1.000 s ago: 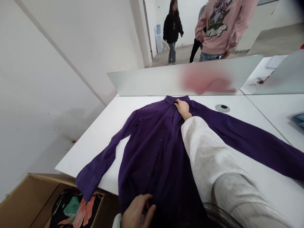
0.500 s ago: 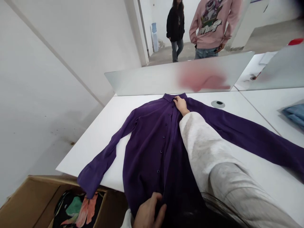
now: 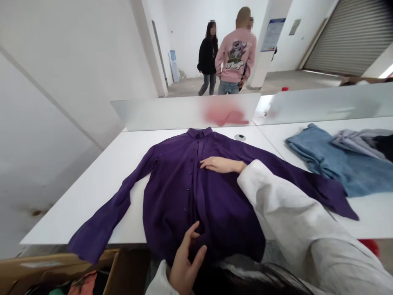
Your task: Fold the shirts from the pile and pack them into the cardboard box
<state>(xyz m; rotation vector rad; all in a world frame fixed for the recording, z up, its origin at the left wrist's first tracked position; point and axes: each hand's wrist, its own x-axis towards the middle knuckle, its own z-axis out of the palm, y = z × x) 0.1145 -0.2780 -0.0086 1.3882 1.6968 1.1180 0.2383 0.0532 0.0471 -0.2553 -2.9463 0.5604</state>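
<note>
A purple button-up shirt (image 3: 172,180) lies front up on the white table (image 3: 92,184), collar at the far side and sleeves spread to both sides. Down its middle runs the row of buttons beside a loose placket edge. My right hand (image 3: 219,164) rests flat on the upper chest, just right of the placket, with its fingers stretched out. Near the hem, my left hand (image 3: 187,258) is held with thumb and fingers apart at the shirt's lower front. Whether its fingertips touch the cloth I cannot tell. The hem hangs over the table's near edge.
Folded blue jeans (image 3: 325,159) and a grey garment (image 3: 359,139) lie on the right. A cardboard box (image 3: 113,270) with clothes stands below the left edge. Frosted panels (image 3: 172,112) line the back. Two people, one in a pink sweatshirt (image 3: 236,61), stand beyond.
My right hand has left the collar and come down to the chest, its fingers now straightened. My left hand has opened near the hem. The view has shifted right and up.
</note>
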